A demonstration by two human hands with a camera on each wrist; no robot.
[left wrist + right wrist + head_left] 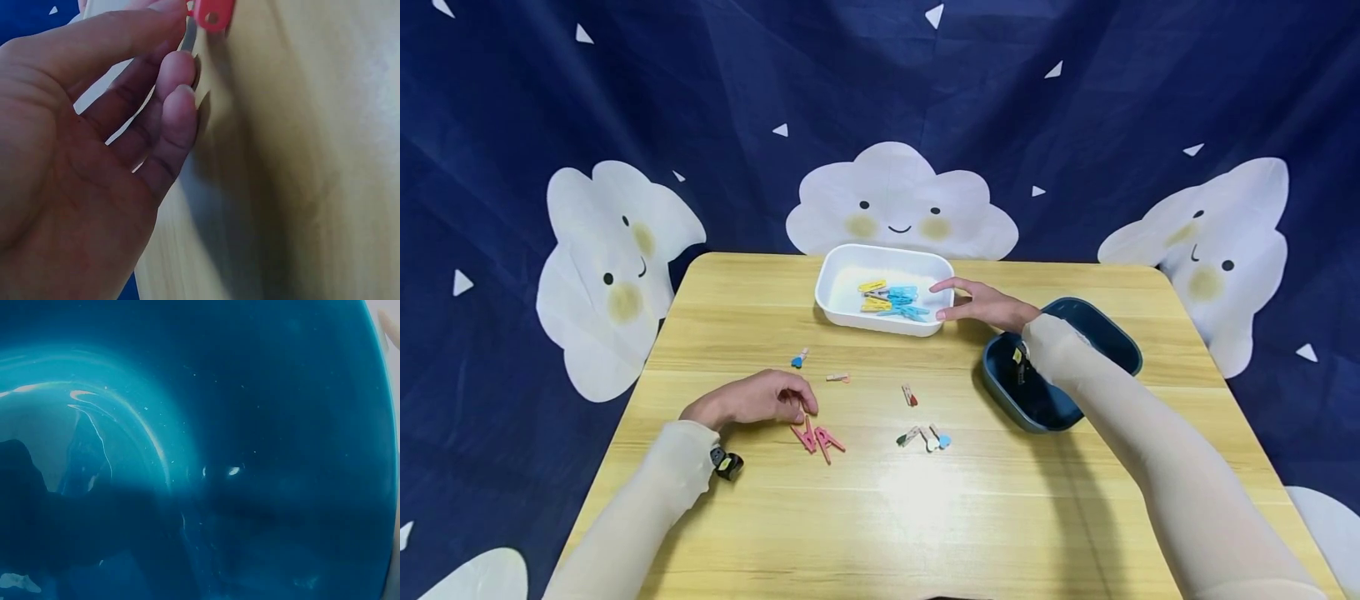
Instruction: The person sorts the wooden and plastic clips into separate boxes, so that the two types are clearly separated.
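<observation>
My left hand (760,398) is at the left of the table, thumb and forefinger pinching one end of a pink clothespin (805,437). That clip's holed end (212,17) shows by the thumb tip in the left wrist view. A second pink clothespin (829,442) lies right beside it. My right hand (981,304) reaches across the right rim of the white bin (842,315), thumb and forefinger spread apart with nothing between them. Inside the bin are yellow clothespins (876,305) and blue clothespins (902,295).
Under my right forearm stands a dark blue bin (1033,417); its glossy inside (281,425) fills the right wrist view. Small wooden pegs with decorated ends lie about mid-table, including a blue-heart one (798,359), a red-tipped one (910,395) and a green-tipped one (908,436).
</observation>
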